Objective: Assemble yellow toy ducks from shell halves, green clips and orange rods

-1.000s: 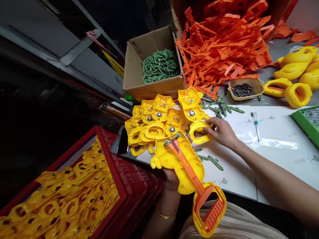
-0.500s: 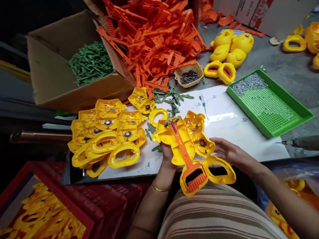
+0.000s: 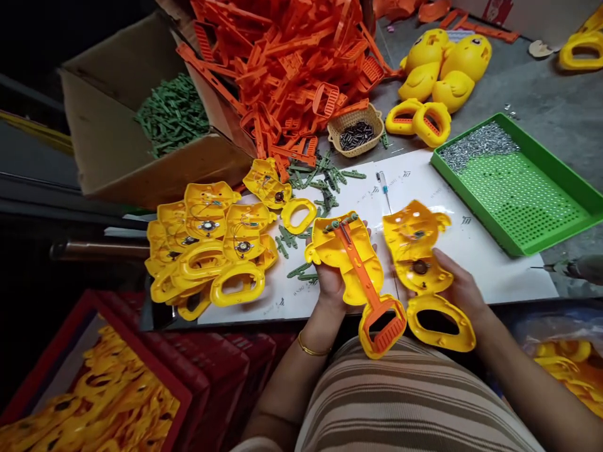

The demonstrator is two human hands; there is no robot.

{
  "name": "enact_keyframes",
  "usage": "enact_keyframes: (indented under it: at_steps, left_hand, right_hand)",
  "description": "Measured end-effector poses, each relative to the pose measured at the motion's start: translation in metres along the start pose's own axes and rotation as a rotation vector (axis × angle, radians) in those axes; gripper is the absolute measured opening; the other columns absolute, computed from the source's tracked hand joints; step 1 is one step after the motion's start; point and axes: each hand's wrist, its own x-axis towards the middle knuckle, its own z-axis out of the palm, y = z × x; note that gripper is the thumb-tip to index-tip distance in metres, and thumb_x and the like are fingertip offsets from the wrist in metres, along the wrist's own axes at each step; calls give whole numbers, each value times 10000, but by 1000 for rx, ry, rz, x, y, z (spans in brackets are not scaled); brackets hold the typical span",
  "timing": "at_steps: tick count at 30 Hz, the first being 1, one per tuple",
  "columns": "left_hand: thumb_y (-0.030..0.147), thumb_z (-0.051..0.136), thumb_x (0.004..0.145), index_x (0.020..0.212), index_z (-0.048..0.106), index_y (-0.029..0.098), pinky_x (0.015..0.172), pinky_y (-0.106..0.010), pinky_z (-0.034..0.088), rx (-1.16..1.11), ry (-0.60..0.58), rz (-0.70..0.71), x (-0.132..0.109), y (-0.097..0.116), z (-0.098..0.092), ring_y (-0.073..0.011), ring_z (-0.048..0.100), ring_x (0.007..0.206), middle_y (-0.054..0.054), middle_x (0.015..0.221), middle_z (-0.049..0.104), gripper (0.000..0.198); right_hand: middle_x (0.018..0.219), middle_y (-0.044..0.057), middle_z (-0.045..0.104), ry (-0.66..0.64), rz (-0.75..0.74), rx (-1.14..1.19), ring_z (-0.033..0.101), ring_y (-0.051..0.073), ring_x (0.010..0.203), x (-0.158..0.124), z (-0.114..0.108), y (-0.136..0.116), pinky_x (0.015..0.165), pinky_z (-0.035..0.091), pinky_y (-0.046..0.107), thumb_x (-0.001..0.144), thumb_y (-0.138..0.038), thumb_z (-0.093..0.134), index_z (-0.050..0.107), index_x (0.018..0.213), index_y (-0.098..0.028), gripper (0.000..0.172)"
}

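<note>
My left hand (image 3: 331, 282) is closed around a yellow duck-shaped toy half (image 3: 369, 276), its hollow inside facing up. An orange handle bar (image 3: 357, 254) lies along that half, with green pieces (image 3: 343, 221) across its top end. In my right hand (image 3: 459, 282) is the matching yellow shell half (image 3: 409, 242), with wires and a round dark speaker (image 3: 420, 267) inside and a looped handle (image 3: 440, 321) below. The two halves are side by side, apart, above the table's front edge. Most of my fingers are hidden beneath the shells.
Stacked yellow shell halves (image 3: 211, 251) lie at left. Behind them are a cardboard box (image 3: 160, 166) of green parts, an orange pile (image 3: 287, 69) and a small basket (image 3: 357, 149) of metal pins. A screwdriver (image 3: 384, 184) and a green tray (image 3: 541, 207) of screws lie to the right.
My right hand has drawn its shell half to the right, away from the other half, and turned it. My left hand has shifted slightly right with its half.
</note>
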Motion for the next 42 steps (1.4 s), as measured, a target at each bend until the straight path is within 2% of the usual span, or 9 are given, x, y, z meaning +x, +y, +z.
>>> enact_keyframes:
  at_steps: [2,5,9,14,18,24,31,38,42]
  left_hand:
    - [788,45,860,1091,698,255,913,-492,544,-80,11,-67,1,-1,-1,-282,683,1089,-113,919,759,874]
    - [796,83,849,1154,675,238,895,-518,543,-181,-9,-166,1,-6,-1,-308,685,1080,-118,987,756,869]
    - [854,127,793,1208,645,212,912,-513,542,-338,-103,-283,0,-17,6,-334,668,1119,-116,1120,730,924]
    - [816,280,805,1101,674,208,946,-475,535,-457,8,-313,-2,-22,16,-327,644,1159,-93,1131,733,783]
    - [662,408,826,1037,672,247,955,-452,528,-548,92,-329,-4,-19,19,-288,659,1120,-32,1119,738,536]
    - [514,493,801,950,712,231,930,-385,535,-902,63,-428,-4,-19,18,-218,691,919,0,939,757,388]
    - [548,513,742,963,724,214,945,-402,511,-950,29,-467,-3,-14,16,-315,620,1157,-64,984,743,453]
    - [604,445,736,1140,675,253,953,-427,492,-871,-30,-485,-4,-14,13,-329,546,1257,-63,1202,689,583]
    - [593,446,751,1143,681,251,966,-443,490,-884,-24,-459,-5,-18,11,-341,555,1250,-62,1180,701,571]
  right_hand:
    - [926,93,746,63,-179,-99,710,257,704,-3,-12,-2,615,574,417,986,-542,237,543,1338,-232,560]
    - [1182,88,690,127,-375,-228,700,254,972,-6,-13,-8,798,588,415,991,-477,312,456,1423,-286,494]
    - [1352,92,570,229,-476,-484,604,273,1134,-4,3,-15,935,536,438,899,-490,559,315,1514,-301,688]
    - [1497,110,421,261,-578,-806,484,300,1285,2,27,-16,1076,417,498,889,-466,588,270,1534,-301,738]
    - [1375,141,468,325,-635,-1016,473,315,1257,3,39,-15,1015,462,504,881,-430,600,280,1536,-279,745]
    - [1178,125,479,320,-659,-1164,538,289,1070,1,47,-9,868,540,477,870,-456,609,299,1530,-270,753]
    - [1181,122,463,310,-679,-1266,536,286,1055,2,50,-3,822,559,467,861,-481,617,345,1505,-263,732]
    - [1172,119,452,296,-665,-1284,527,287,1042,4,53,1,827,556,476,868,-484,613,329,1510,-281,731]
    - [1199,125,434,291,-677,-1278,517,293,1058,7,55,3,840,552,484,870,-476,613,310,1517,-289,738]
